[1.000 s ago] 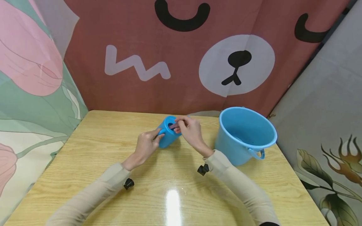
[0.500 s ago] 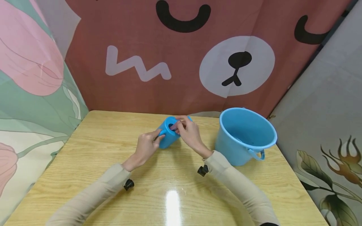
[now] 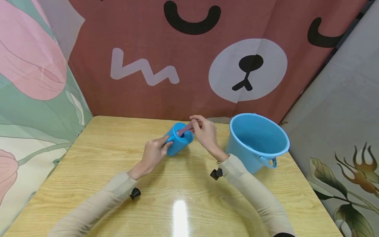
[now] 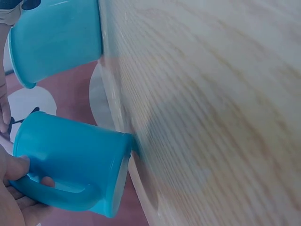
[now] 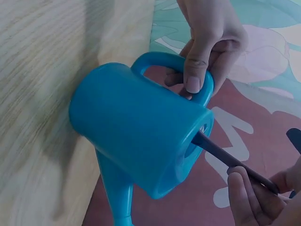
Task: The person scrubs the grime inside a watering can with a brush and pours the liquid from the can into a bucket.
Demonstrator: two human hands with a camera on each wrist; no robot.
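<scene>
A blue watering can (image 3: pixel 175 146) stands tilted, its lower edge right at the table and its opening facing up toward me. My left hand (image 3: pixel 153 154) grips its loop handle (image 5: pixel 162 59), thumb on top. The spout (image 5: pixel 115 190) shows on the far side in the right wrist view. Between thumb and fingers, my right hand (image 3: pixel 206 134) pinches the handle end of a mauve toothbrush (image 3: pixel 187 127). The brush's white bristles sit at the can's opening, and in the right wrist view its head goes just inside the rim.
A large light-blue bucket (image 3: pixel 241 159) with a handle stands on the wooden table (image 3: pixel 103 154), right of the right hand. Behind the table hangs a brown curtain (image 3: pixel 142 102) with a bear print. Patterned cloths hang on both sides.
The right hand has moved back and to the right, drawing the toothbrush partly out of the watering can, so more of it shows. The left hand and the can have stayed nearly still.
</scene>
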